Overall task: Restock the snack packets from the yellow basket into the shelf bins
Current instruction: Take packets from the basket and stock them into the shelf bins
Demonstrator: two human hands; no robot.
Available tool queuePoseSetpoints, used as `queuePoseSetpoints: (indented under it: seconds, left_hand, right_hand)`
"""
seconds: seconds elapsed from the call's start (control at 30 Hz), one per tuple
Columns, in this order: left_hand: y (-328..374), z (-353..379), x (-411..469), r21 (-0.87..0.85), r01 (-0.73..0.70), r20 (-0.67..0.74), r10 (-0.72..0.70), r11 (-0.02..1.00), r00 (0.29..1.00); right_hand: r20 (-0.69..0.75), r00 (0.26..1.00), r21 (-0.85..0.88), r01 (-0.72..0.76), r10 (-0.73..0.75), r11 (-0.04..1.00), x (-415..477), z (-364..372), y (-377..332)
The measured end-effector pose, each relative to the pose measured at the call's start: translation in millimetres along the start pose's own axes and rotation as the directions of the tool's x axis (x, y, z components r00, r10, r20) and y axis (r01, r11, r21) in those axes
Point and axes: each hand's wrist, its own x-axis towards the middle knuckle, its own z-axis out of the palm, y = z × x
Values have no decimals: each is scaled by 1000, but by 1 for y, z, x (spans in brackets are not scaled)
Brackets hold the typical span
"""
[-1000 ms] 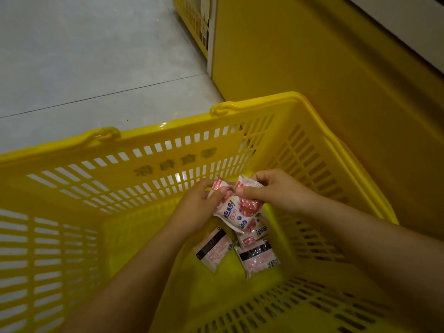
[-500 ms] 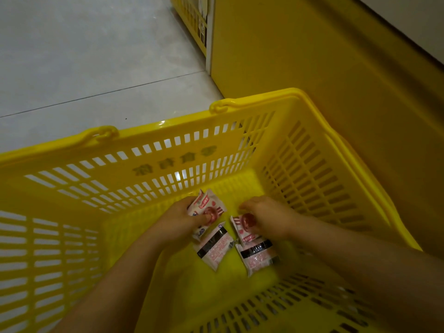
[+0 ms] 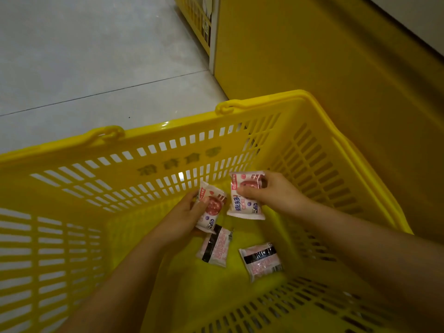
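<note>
Both my hands are inside the yellow basket [image 3: 72, 164]. My left hand [image 3: 182, 217] grips a white and pink snack packet [image 3: 212, 207] with its thumb across the front. My right hand [image 3: 271, 193] pinches a second packet [image 3: 245, 200] of the same kind, held upright just right of the first. Two more packets lie face down on the basket floor: one [image 3: 215, 246] under my left hand, the other [image 3: 262, 260] further right.
The basket stands on a grey tiled floor [image 3: 84, 56]. A yellow shelf unit panel [image 3: 312, 56] rises right behind and beside the basket. Another yellow slotted rack [image 3: 197, 18] shows at the top. No shelf bins are in view.
My right hand went down to the basket floor, picked up a packet and has lifted it. My left hand keeps its packet, now slightly higher.
</note>
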Motion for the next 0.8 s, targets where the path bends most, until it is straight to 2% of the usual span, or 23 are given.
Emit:
queuePoseSetpoints:
  seconds: [0.1, 0.23, 0.37, 0.4, 0.47, 0.5, 0.57, 0.67, 0.8]
  left_hand:
    - [7, 5, -2, -81, 10, 53, -5, 997, 999]
    - [13, 11, -2, -47, 27, 139, -20, 999, 990]
    - [6, 4, 0, -46, 1, 58, 2, 999, 998]
    - [4, 2, -1, -58, 1, 9, 0, 998, 1000]
    - [-3, -1, -3, -73, -20, -85, 13, 997, 996]
    - [-6, -3, -4, -72, -36, -118, 27, 997, 993]
    - [-12, -3, -4, -60, -58, -147, 49, 997, 988]
    - [-15, -3, -3, -46, -72, -165, 63, 996, 984]
    - [-15, -6, -1, -28, -75, -156, 70, 997, 985]
  right_hand:
    - [-29, 999, 123, -43, 47, 992, -1, 11, -6]
    - [-8, 997, 198, -68, 71, 978, 1, 29, -6]
    - [-34, 985, 213, -160, 171, 964, 5, 32, 0]
    - [-59, 980, 120, -180, 188, 976, 5, 33, 5]
    - [-37, 986, -261, -167, 163, 951, 4, 38, 17]
    - [30, 987, -438, -129, 158, 890, 4, 44, 24]
    - [141, 976, -659, -31, 164, 752, 3, 58, 33]
    - [153, 981, -802, 52, 120, 594, 5, 76, 42]
    - [161, 964, -824, 14, 210, 566, 8, 71, 47]
